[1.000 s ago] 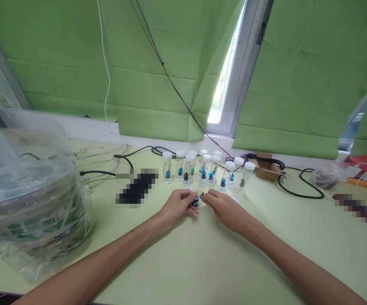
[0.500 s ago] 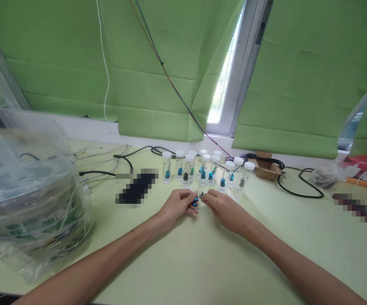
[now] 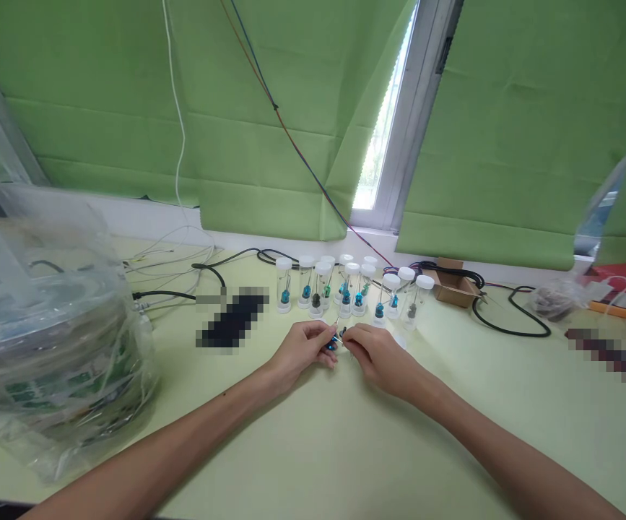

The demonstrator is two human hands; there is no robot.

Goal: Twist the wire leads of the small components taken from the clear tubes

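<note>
My left hand (image 3: 302, 350) is closed in a pinch around a small shiny blue piece (image 3: 331, 345) with a thin metal stem; its exact kind is too small to tell. Close beside it, my right hand (image 3: 382, 357) has its fingertips pressed together on a thin metal bit with a dark part showing. Fingers hide most of that bit. Just beyond both hands stand several clear tubes (image 3: 284, 287) with white caps. Each upright tube has a small blue, green or dark piece and a thin metal stem inside.
A large plastic-wrapped spool (image 3: 63, 347) stands at the left. A blurred dark object (image 3: 232, 318) lies left of the tubes. Behind them are black cables (image 3: 513, 334) and an open cardboard box (image 3: 453, 289). A blurred dark red strip (image 3: 613, 361) lies at the far right.
My right fingertips have shifted slightly left, and the thin metal bit now reaches the blue piece in my left hand. My left hand has barely moved.
</note>
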